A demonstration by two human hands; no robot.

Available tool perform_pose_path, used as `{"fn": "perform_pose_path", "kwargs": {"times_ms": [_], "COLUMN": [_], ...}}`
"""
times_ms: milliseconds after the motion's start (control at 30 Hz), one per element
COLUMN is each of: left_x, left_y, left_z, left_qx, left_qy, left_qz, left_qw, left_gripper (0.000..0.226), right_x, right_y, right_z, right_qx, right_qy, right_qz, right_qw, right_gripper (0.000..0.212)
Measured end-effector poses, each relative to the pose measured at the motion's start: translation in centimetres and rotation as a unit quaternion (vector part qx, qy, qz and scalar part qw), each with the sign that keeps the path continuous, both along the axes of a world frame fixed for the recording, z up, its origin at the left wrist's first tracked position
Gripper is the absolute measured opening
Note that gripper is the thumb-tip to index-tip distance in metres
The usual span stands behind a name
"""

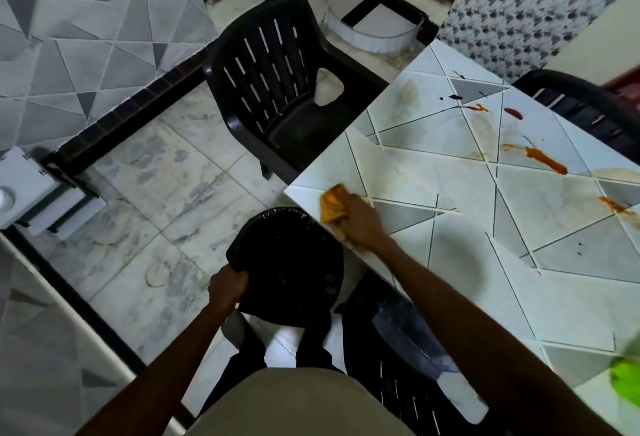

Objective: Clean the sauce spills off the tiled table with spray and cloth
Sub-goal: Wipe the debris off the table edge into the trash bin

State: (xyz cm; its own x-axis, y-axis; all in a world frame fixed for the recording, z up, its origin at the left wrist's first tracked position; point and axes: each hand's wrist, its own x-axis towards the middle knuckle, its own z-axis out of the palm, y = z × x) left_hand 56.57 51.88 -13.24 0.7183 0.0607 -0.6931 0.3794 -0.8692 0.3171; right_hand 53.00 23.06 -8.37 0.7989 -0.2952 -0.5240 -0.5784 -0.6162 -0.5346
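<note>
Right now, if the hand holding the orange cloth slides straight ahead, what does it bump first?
Probably nothing. The right hand, gripping the orange cloth, points at the tiled table's corner, with only bare tile ahead. Past that looks like open air beside the black bin.

Head view. You can read no text, label, brand, number or sign here: none is legible on the white-and-grey tiled table [554, 210], and the small dark marks on the white box-shaped fixture [31, 179] at your left are too small to read.
</note>
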Motion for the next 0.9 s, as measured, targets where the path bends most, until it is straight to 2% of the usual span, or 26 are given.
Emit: {"fn": "perform_pose_path", "kwargs": {"times_ms": [67,133,200,300,467,567,633,767,900], "left_x": [0.1,0.3,0.4,0.4,-0.1,-0.3,-0.4,-0.6,-0.8], "left_y": [0.0,0.2,0.5,0.7,0.6,0.5,0.5,0.5,0.5], "left_z": [0.0,-0.3,-0.6,-0.9,-1.2,-0.9,-0.8,-1.1,-1.4], "left_qx": [-0.002,-0.005,-0.006,-0.018,-0.023,-0.027,-0.021,-0.014,-0.013], "left_qy": [-0.003,-0.004,-0.003,-0.004,-0.002,0.003,0.003,-0.003,-0.005], "left_qz": [0.003,-0.006,-0.014,-0.017,-0.009,-0.007,-0.009,-0.010,-0.012], "left_qw": [1.000,1.000,1.000,1.000,1.000,1.000,1.000,1.000,1.000], "left_gripper": [0.047,0.037,0.026,0.035,0.023,0.025,0.031,0.022,0.018], "right_x": [-1.1,-2.0,-2.9,-4.0,-7.2,-9.9,-10.8,-9.5,-7.5], "right_y": [3.3,5.5,6.1,4.9,-0.8,-5.2,-7.3,-5.7,0.7], "right_z": [-0.5,-0.6,-0.7,0.7,3.2,2.4,1.2,-0.7,-1.2], "right_qx": [0.034,0.055,0.061,0.063,-0.044,-0.143,-0.156,-0.054,0.087], "right_qy": [-0.014,-0.041,-0.072,-0.113,-0.147,-0.110,-0.061,-0.016,-0.054], "right_qz": [0.060,0.084,0.074,-0.003,-0.175,-0.230,-0.264,-0.295,-0.245], "right_qw": [0.998,0.994,0.993,0.992,0.972,0.956,0.950,0.954,0.964], "right_gripper": [0.079,0.075,0.088,0.087,0.059,0.038,0.031,0.035,0.033]}}
